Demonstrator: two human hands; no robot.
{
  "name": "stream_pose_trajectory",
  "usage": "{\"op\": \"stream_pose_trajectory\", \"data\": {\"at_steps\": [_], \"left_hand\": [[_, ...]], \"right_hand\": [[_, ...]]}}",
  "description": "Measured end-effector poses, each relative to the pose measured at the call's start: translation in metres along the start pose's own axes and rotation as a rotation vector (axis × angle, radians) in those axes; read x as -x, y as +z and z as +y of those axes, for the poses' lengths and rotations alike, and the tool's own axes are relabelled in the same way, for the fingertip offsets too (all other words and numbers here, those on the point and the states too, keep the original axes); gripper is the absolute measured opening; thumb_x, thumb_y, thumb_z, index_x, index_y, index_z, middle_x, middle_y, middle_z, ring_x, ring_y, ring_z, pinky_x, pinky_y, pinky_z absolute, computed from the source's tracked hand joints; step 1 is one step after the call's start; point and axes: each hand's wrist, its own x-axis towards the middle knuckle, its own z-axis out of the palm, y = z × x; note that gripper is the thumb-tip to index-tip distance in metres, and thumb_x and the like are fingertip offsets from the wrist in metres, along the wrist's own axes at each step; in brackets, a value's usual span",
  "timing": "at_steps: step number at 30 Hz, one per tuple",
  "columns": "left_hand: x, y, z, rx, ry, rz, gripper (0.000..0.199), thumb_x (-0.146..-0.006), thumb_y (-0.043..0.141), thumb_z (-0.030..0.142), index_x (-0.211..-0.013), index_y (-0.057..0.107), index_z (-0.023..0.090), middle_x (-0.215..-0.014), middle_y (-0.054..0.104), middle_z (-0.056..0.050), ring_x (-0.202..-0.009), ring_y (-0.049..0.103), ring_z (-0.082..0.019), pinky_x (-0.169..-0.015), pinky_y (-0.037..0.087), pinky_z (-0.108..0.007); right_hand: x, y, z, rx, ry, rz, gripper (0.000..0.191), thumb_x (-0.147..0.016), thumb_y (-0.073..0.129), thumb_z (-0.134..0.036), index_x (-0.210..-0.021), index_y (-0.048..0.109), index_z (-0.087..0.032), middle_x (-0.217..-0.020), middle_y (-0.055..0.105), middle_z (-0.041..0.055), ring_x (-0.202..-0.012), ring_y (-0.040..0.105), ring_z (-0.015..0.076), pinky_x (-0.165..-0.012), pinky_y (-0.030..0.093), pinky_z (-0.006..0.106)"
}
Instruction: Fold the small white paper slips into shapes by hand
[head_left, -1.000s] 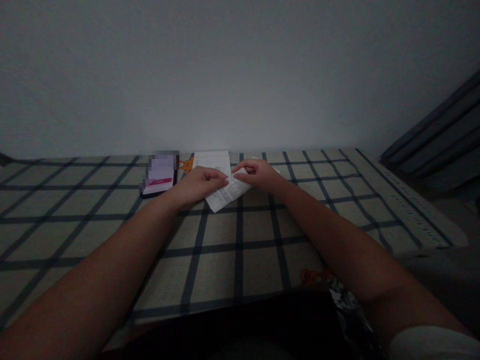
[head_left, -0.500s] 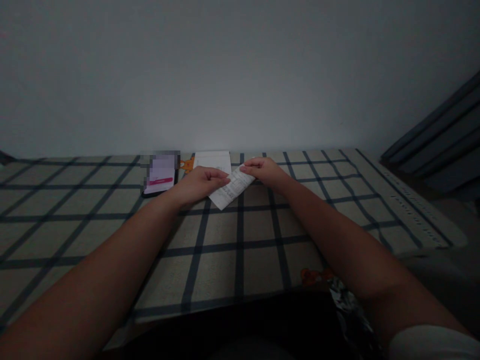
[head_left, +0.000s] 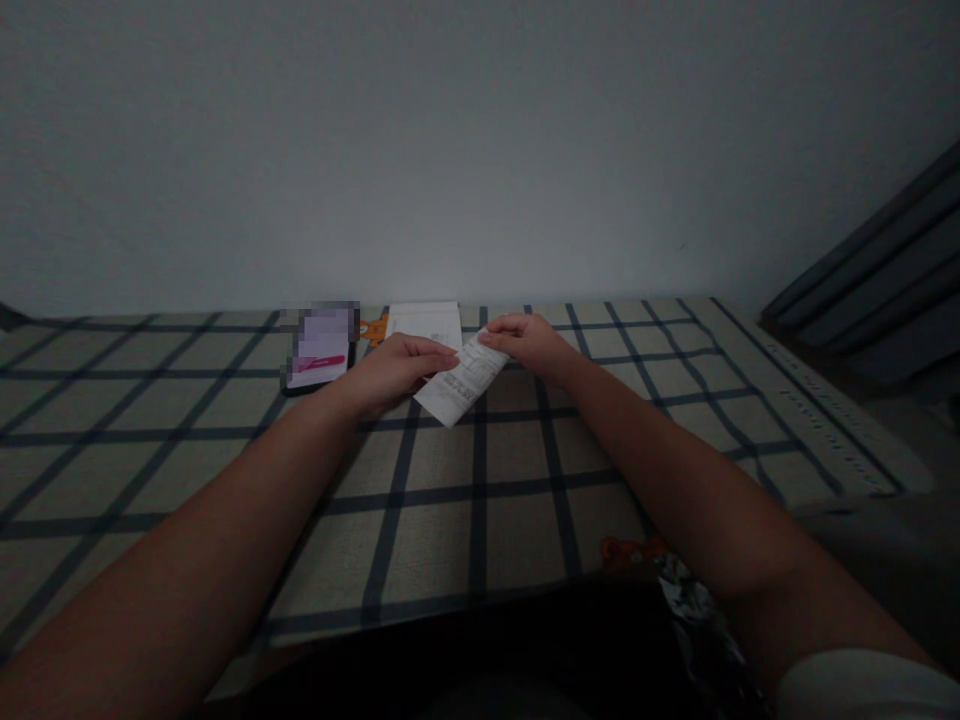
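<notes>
A narrow white slip of printed paper point(head_left: 463, 385), like a receipt, is held slantwise above the table between my two hands. The thumb and fingers of my left hand point(head_left: 397, 370) pinch its left edge. My right hand point(head_left: 529, 345) grips the upper right end, thumb on the near face. Behind my left hand lies a white sheet or pad point(head_left: 425, 318) with faint print, its lower part hidden by the hand and slip. To the left is a phone point(head_left: 322, 350) with a lit, partly blurred screen.
A checked cloth point(head_left: 517, 510) with dark blue lines covers the table against a pale wall point(head_left: 480, 150). Orange bear figures printed on it show near the pad and the front edge. A dark curtain point(head_left: 885, 270) hangs at right.
The slip's lower end has tilted slightly down and more of its printed face shows. Both hands stay in almost the same place.
</notes>
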Motion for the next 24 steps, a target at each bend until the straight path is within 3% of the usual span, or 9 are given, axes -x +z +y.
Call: {"op": "stream_pose_trajectory", "data": {"at_steps": [7,13,18,20,24], "left_hand": [[0.005,0.0,0.005,-0.303,0.107,0.014,0.026,-0.076,0.077,0.043,-0.076,0.08,0.017,-0.056,0.062,-0.002,-0.048,0.048,-0.011,-0.046,0.034,-0.024],[0.003,-0.001,0.002,-0.406,0.161,0.003,0.031,-0.079,0.074,0.046,-0.081,0.083,0.017,-0.067,0.07,-0.006,-0.057,0.055,-0.014,-0.051,0.039,-0.024],[0.001,-0.001,0.001,-0.285,0.212,0.145,0.031,-0.077,0.075,0.046,-0.082,0.083,0.017,-0.077,0.075,-0.007,-0.065,0.06,-0.017,-0.056,0.044,-0.026],[0.001,0.0,0.004,-0.278,0.258,0.238,0.028,-0.076,0.075,0.043,-0.081,0.082,0.016,-0.077,0.075,-0.007,-0.066,0.06,-0.016,-0.058,0.045,-0.026],[0.002,0.002,0.01,-0.313,0.319,0.355,0.026,-0.076,0.073,0.04,-0.08,0.082,0.016,-0.07,0.072,-0.005,-0.065,0.058,-0.015,-0.061,0.045,-0.026]], "right_hand": [[0.001,0.0,0.001,0.091,-0.061,-0.047,0.027,-0.078,0.075,-0.041,-0.084,0.072,-0.015,-0.08,0.069,0.0027,-0.075,0.059,0.0147,-0.068,0.044,0.027],[0.0,0.004,0.002,0.113,-0.078,0.007,0.024,-0.077,0.076,-0.038,-0.08,0.07,-0.015,-0.077,0.068,0.0017,-0.073,0.059,0.0138,-0.067,0.045,0.027],[-0.002,0.005,-0.001,-0.173,0.013,0.114,0.03,-0.083,0.075,-0.038,-0.106,0.068,-0.019,-0.082,0.07,0.0005,-0.072,0.063,0.0132,-0.067,0.053,0.026],[-0.001,0.003,-0.002,-0.261,0.067,0.065,0.034,-0.087,0.072,-0.044,-0.111,0.066,-0.02,-0.081,0.07,0.0005,-0.067,0.063,0.0123,-0.064,0.054,0.025],[0.003,0.003,-0.001,-0.25,0.107,-0.146,0.034,-0.084,0.078,-0.046,-0.1,0.069,-0.017,-0.085,0.073,0.0033,-0.074,0.068,0.0133,-0.064,0.056,0.023]]}}
